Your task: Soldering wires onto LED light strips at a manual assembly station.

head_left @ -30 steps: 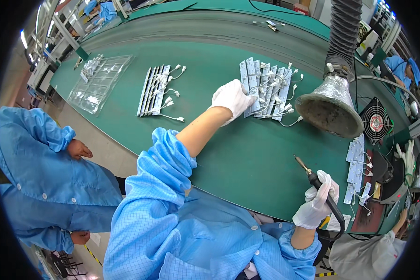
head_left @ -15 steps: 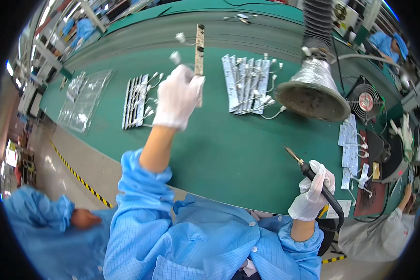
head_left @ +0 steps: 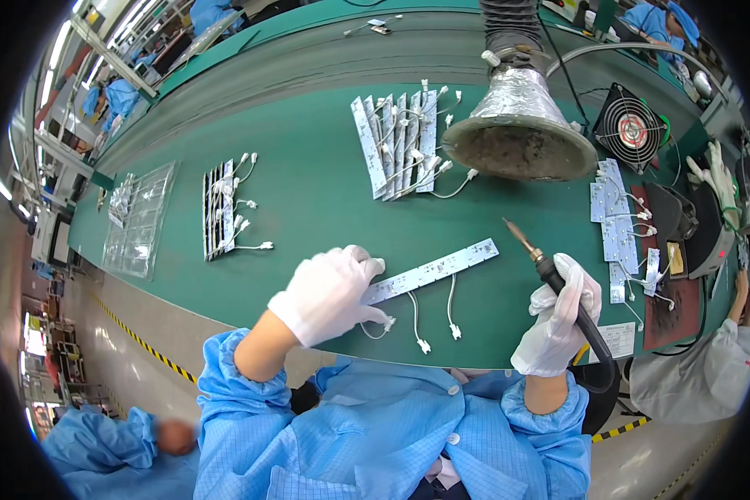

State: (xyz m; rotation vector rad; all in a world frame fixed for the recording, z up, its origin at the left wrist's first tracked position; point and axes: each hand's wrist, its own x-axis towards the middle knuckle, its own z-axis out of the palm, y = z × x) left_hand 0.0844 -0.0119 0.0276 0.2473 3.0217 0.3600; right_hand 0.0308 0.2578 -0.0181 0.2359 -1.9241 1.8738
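Now the white-faced LED strip (head_left: 433,271) is down at the near side of the worktop (head_left: 308,183), lying slantwise, far end toward the soldering iron (head_left: 548,271). Half a second ago it was up in the air, narrow and upright, brown side with dark parts showing. So it's been brought down and turned: pale LED face up, white leads (head_left: 452,301) trailing off the near edge, connectors toward the person. Can't tell if it's fully flat on the surface.

Left hand (head_left: 329,292): gloved, fingers closed around the strip's left end, thumb by one connector; exact pinch hidden. Right hand (head_left: 560,317): gloved, fingers wrapped around the iron's handle, same hold as in both earlier frames. Tip just beside the strip, not touching. Net: strip and iron are now close together, one per hand.

A second ago the left hand was at the fanned strips (head_left: 430,142); now it's well clear of them. They sit beyond the held strip, beside the extraction hood (head_left: 521,146). Further left: stacked strips (head_left: 208,212), then clear plastic tray (head_left: 133,250). Far right: another strip pile (head_left: 617,237), cooling fan (head_left: 632,129) behind. Whole view has shifted too, so the head moved.
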